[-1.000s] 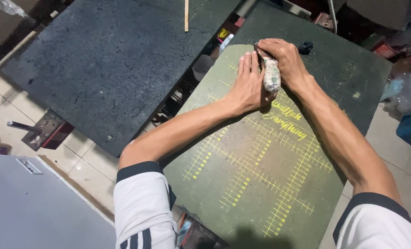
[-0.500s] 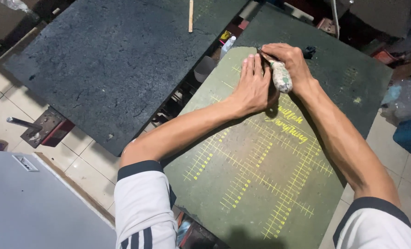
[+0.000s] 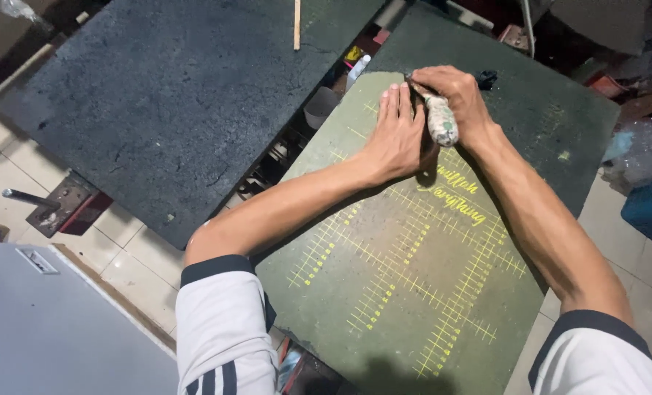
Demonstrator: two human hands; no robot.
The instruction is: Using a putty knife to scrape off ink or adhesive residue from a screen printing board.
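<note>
A: What lies farthest left?

B: A grey metal panel (image 3: 55,329) at the bottom corner, then a dark, rough slab-topped table (image 3: 165,110) with a thin wooden stick (image 3: 296,25) at its far edge.

A: And the hands?

B: Both work on the green table with yellow grid lines (image 3: 413,292). The left hand (image 3: 397,135) lies palm down, its 4 fingers (image 3: 393,102) straight and together, pressing flat on the surface.

A: The right?

B: The right hand (image 3: 457,99) has its fingers clamped around a paint-smeared, whitish cylindrical tool (image 3: 441,121), tilted, just beside the left hand near the far end of the grid.
</note>
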